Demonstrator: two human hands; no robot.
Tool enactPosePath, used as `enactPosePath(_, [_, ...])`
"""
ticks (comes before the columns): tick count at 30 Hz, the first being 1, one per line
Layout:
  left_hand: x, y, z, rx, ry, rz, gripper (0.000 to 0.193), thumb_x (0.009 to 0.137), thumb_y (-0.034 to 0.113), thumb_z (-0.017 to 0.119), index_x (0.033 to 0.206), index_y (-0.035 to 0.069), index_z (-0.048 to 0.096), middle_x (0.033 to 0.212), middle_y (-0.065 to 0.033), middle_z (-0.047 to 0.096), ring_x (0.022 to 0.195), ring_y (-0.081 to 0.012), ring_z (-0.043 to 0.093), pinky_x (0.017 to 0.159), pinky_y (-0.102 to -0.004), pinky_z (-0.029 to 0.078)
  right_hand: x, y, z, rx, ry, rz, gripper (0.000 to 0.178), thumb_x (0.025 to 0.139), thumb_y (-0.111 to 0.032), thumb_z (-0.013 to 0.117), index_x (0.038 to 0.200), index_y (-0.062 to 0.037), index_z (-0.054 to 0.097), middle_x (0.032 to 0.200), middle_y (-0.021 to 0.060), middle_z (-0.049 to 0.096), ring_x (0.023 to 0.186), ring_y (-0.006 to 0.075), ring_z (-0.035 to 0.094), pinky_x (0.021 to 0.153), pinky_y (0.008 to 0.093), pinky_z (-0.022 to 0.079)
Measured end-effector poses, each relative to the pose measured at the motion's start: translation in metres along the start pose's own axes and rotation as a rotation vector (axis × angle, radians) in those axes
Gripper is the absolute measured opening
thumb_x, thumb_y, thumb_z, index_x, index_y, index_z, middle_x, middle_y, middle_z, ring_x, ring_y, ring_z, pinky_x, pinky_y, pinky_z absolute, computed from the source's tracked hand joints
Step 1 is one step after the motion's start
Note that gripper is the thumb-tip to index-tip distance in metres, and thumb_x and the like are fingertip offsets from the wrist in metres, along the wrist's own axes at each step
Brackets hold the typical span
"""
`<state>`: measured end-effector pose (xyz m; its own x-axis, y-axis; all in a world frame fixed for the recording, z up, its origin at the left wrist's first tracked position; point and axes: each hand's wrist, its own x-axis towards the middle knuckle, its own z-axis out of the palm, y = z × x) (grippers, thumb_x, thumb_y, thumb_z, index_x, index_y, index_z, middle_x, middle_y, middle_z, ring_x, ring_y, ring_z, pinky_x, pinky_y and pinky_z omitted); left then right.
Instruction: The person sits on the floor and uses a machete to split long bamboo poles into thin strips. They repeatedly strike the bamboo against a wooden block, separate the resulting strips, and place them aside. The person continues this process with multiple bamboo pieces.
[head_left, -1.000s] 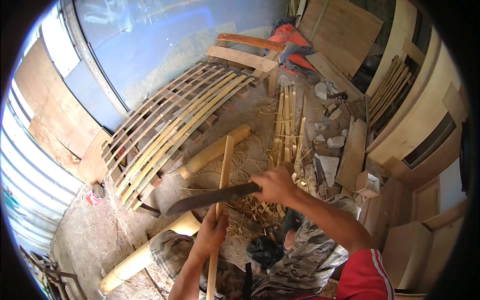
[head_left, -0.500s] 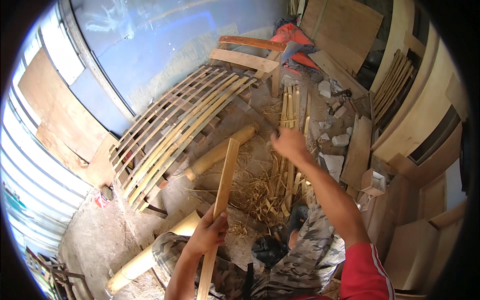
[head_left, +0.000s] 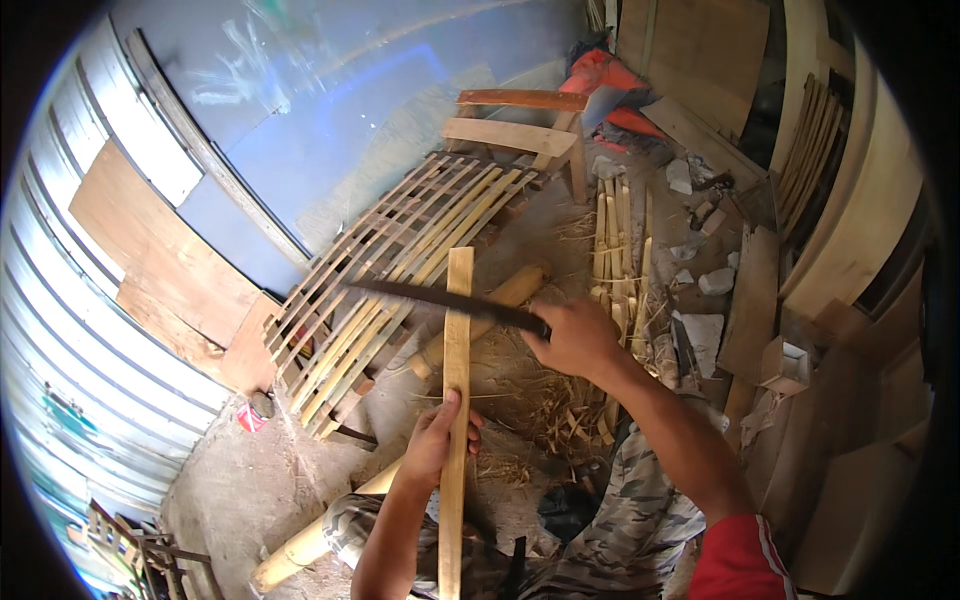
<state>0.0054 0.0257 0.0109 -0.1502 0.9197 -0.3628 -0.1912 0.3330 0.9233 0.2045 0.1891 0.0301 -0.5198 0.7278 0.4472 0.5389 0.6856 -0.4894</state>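
A long pale bamboo slat (head_left: 457, 365) stands nearly upright in front of me, its lower end between my legs. My left hand (head_left: 435, 438) is closed around its middle, thumb along the face. My right hand (head_left: 578, 338) grips the handle of a machete (head_left: 425, 294). The dark blade points left and crosses the slat near its upper end, on the near side; whether it touches cannot be made out. Beyond the blade lies a thick bamboo pole (head_left: 515, 287) on the floor, partly covered by slat and blade.
A slatted bamboo bench frame (head_left: 375, 270) stands ahead on the left. Split bamboo strips (head_left: 612, 240) and shavings (head_left: 572, 402) lie on the floor ahead right. Another bamboo pole (head_left: 292, 556) is by my left leg. Stone rubble (head_left: 715, 280) and a small open box (head_left: 785, 365) are at right.
My right hand has come nearer, swinging the machete leftward across the slat. My left hand has moved slightly right and up, and the slat is more upright. The view has shifted a little.
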Motion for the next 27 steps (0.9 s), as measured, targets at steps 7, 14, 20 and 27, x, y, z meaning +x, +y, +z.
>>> enactPosePath(7, [-0.008, -0.002, 0.002, 0.085, 0.109, 0.191, 0.05, 0.101, 0.05, 0.037, 0.106, 0.005, 0.059, 0.052, -0.0018, 0.048, 0.039, -0.0114, 0.046, 0.038, -0.0236, 0.039, -0.011, -0.01, 0.011, -0.144, -0.18, -0.211, 0.031, 0.075, -0.035, 0.074, 0.087, -0.0074, 0.065, 0.071, 0.011, 0.067, 0.065, 0.0295, 0.068, 0.064, 0.0438, 0.055])
enactPosePath(14, [-0.01, -0.012, 0.006, 0.138, 0.138, 0.212, 0.044, 0.104, 0.045, 0.032, 0.11, 0.006, 0.051, 0.048, -0.0025, 0.041, 0.033, -0.0127, 0.038, 0.032, -0.0253, 0.031, -0.003, -0.003, 0.011, -0.166, -0.221, -0.152, 0.021, 0.078, -0.028, 0.072, 0.08, -0.008, 0.068, 0.059, 0.0099, 0.063, 0.053, 0.0292, 0.063, 0.052, 0.0389, 0.052])
enactPosePath(20, [-0.01, -0.024, 0.001, 0.195, 0.126, 0.188, 0.044, 0.103, 0.046, 0.034, 0.108, 0.008, 0.055, 0.053, -0.0016, 0.048, 0.038, -0.0108, 0.045, 0.036, -0.0238, 0.039, 0.02, 0.025, 0.008, -0.236, -0.15, -0.034, 0.025, 0.076, -0.032, 0.073, 0.084, -0.0077, 0.069, 0.058, 0.0084, 0.063, 0.056, 0.0244, 0.065, 0.061, 0.043, 0.055])
enactPosePath(27, [-0.017, -0.024, -0.006, 0.096, 0.056, 0.14, 0.046, 0.101, 0.05, 0.036, 0.104, 0.008, 0.055, 0.052, -0.0015, 0.047, 0.037, -0.0113, 0.045, 0.036, -0.0246, 0.037, 0.063, 0.07, 0.005, -0.2, -0.035, 0.386, 0.034, 0.085, -0.036, 0.061, 0.087, -0.0042, 0.071, 0.072, 0.0184, 0.068, 0.065, 0.0279, 0.069, 0.063, 0.0455, 0.055])
